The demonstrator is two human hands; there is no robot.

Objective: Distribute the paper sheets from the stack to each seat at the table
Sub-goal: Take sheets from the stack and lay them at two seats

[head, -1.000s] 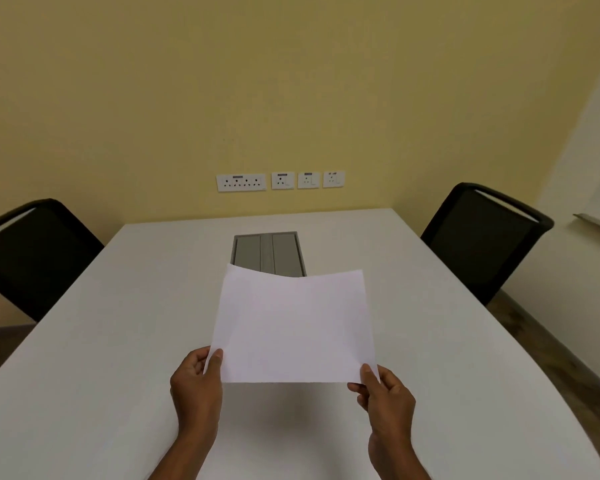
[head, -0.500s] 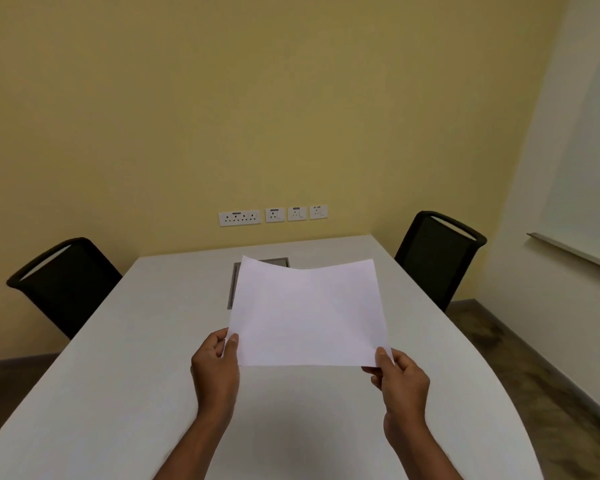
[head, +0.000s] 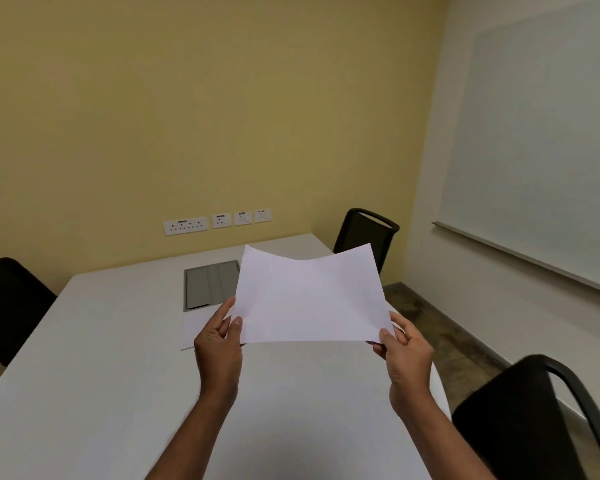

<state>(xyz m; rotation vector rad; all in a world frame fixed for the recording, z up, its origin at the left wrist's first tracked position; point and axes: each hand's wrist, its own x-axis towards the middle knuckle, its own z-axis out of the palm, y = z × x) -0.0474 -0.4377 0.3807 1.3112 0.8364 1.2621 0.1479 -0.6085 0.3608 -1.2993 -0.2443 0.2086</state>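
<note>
Held up over the white table: 1 blank white paper sheet, landscape, far edge sagging in the middle and its 2 far corners lifted. Pinched at the near left corner by the left hand, thumb on top and fingers curled beneath; pinched at the near right corner by the right hand in the same way. Both hands closed on the sheet only, forearms reaching in from the near edge. Sheet clear of the tabletop, right of the table's centre line.

Flat on the table below and left of the held sheet: a thin white paper stack, mostly hidden by the left hand and the sheet, its near left corner showing. Just beyond it, set flush in the tabletop: a grey rectangular cable hatch.

Around the table: 3 black mesh-backed chairs, 1 at the far right, 1 at the near right, 1 at the left. On the yellow far wall: a row of 4 white socket plates. On the right wall: a large whiteboard.
</note>
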